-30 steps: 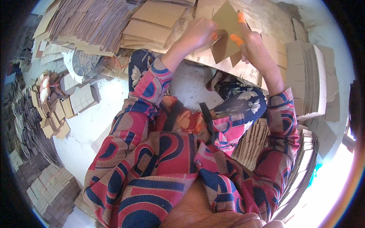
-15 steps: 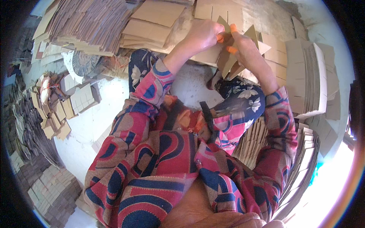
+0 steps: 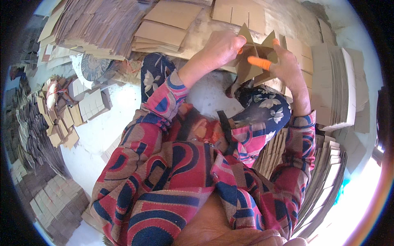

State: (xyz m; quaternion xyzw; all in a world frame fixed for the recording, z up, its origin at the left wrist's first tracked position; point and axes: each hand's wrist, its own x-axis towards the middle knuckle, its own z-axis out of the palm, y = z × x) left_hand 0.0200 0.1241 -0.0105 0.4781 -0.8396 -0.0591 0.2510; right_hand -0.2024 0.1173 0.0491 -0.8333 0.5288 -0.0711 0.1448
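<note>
Over the far side of my lap, a cardboard divider (image 3: 249, 73) of crossed, slotted brown panels stands with its pointed corners up and its panels spread. My left hand (image 3: 223, 48) is closed on its left panel, with an orange finger cover at the fingertips. My right hand (image 3: 287, 69) is at the right side of the divider. One orange-covered finger lies across the front, and another is at the top of the right panel. The panels hide its other fingertips.
Flat slotted cardboard sheets (image 3: 242, 14) lie beyond the divider. Tall cardboard stacks stand at the far left (image 3: 96, 26) and right (image 3: 342, 88). More bundled cardboard (image 3: 59, 201) is at the left. A round fan-like object (image 3: 95, 67) sits near the left stack.
The divider has come slightly nearer, and its crossed panels show more spread. My right hand has moved nearer and to the right, with its fingers shifted on the panels.
</note>
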